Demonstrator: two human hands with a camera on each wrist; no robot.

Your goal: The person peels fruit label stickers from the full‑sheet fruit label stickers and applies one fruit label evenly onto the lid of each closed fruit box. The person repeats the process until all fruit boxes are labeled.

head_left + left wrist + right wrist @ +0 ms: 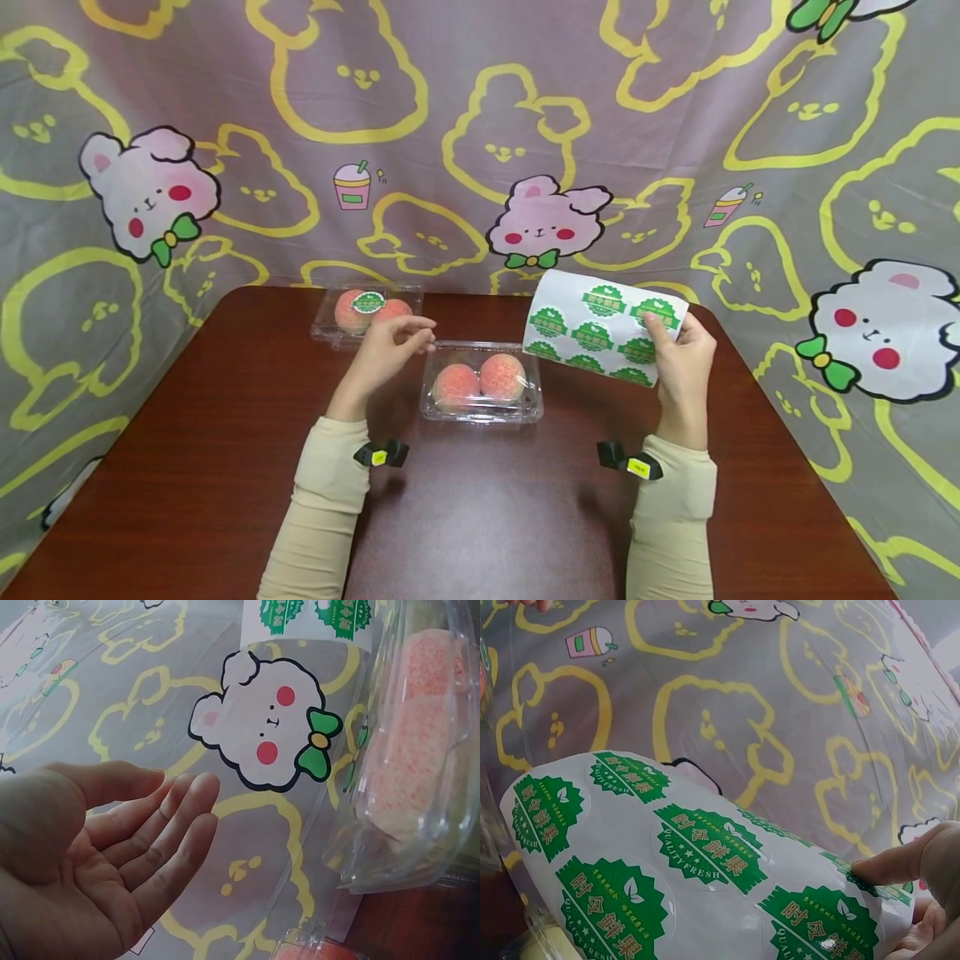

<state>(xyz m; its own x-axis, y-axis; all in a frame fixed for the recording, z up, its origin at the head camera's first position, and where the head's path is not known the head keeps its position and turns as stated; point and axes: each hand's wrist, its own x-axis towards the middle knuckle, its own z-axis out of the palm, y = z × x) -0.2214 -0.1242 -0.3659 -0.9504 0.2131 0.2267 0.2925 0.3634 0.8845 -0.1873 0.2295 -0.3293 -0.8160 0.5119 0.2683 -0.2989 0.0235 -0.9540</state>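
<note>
My right hand (pixel 684 354) pinches the right edge of a white sheet of stickers (pixel 558 292), thumb on its face. Green scalloped labels marked "Quality Fresh" cover the sheet, which curves in the right wrist view. My left hand (pixel 392 346) is held up with nothing in it, its fingers loosely bent, just left of the nearer clear plastic box (pixel 480 410). Two peaches (pixel 502 377) lie side by side under that box's closed lid. In the left wrist view, the palm and fingers (pixel 176 855) stand apart from the box.
Behind my left hand stands another clear box (pixel 322 321) of peaches, with a green and white sticker (pixel 368 302) on its lid. Both boxes rest on a dark red-brown table (pixel 480 517). A cartoon-printed cloth (pixel 450 167) hangs around the table's back and sides.
</note>
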